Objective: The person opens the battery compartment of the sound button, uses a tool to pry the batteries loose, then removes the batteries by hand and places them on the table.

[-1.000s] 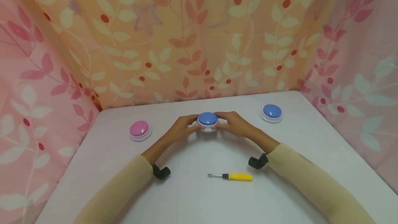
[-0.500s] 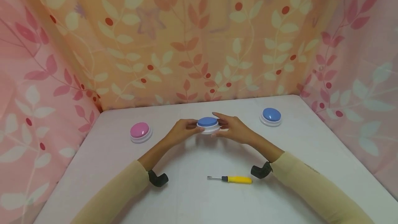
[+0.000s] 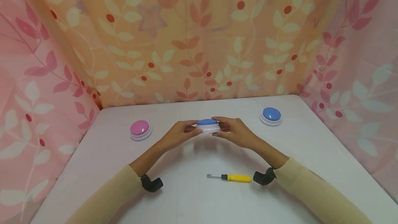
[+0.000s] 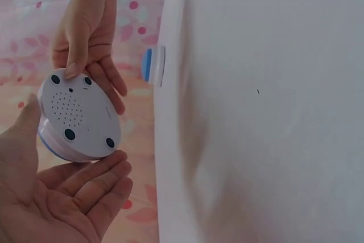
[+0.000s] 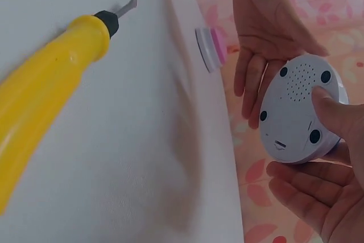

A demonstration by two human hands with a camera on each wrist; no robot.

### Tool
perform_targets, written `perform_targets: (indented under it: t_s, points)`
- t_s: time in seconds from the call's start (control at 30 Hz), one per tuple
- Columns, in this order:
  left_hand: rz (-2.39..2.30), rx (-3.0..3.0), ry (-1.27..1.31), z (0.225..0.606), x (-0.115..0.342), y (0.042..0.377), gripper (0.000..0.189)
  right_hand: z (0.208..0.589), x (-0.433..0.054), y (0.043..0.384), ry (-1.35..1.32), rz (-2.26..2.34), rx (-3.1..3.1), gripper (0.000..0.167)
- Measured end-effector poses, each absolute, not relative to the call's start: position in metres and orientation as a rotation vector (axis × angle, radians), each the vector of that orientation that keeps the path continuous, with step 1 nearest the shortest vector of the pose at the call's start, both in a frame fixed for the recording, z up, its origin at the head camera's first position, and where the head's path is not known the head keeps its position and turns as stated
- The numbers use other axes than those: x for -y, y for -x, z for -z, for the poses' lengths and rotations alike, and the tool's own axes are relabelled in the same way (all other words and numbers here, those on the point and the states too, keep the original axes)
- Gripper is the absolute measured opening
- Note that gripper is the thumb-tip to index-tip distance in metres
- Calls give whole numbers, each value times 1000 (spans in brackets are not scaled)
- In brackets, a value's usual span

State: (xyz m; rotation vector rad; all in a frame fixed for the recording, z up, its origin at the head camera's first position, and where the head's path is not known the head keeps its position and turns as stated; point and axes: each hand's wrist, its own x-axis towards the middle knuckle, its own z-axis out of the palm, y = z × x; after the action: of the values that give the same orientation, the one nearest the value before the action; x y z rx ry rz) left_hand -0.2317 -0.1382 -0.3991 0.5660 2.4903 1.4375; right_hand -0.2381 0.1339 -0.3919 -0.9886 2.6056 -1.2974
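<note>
A blue-topped push button (image 3: 207,127) with a white base is held just above the table by both hands. My left hand (image 3: 178,134) grips its left side, thumb at the front. From the right, my right hand (image 3: 239,133) holds it, with the thumb on the underside in the right wrist view. The button's flat white underside (image 4: 91,120) shows small speaker holes, dark round feet and a small screw hole. In the head view its top appears nearly edge-on.
A yellow-handled screwdriver (image 3: 238,178) lies in front of the hands on the white table (image 3: 199,203). To the left stands a pink button (image 3: 139,129), to the back right another blue button (image 3: 271,114). Patterned curtains (image 3: 199,37) surround the table on three sides.
The held button has lifted off the table and tilted, so less of its blue top shows. Both hands have shifted their hold around its rim. The screwdriver and other buttons stay put.
</note>
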Motion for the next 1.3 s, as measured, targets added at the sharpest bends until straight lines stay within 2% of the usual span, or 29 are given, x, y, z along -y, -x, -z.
perform_targets:
  t_s: [0.2, 0.57, 0.8, 1.3]
  points:
    - [-1446, -2469, -642, 396, 142, 220, 68, 388, -134, 226, 939, 1327, -2578, 60]
    - [-1427, -2461, -676, 393, 145, 199, 51, 383, -135, 209, 898, 1351, -2532, 55]
    - [-1426, -2460, -674, 392, 145, 196, 43, 382, -134, 203, 859, 1412, -2450, 48]
    - [-1462, -2430, -579, 403, 138, 202, 39, 389, -134, 203, 707, 1351, -2364, 52]
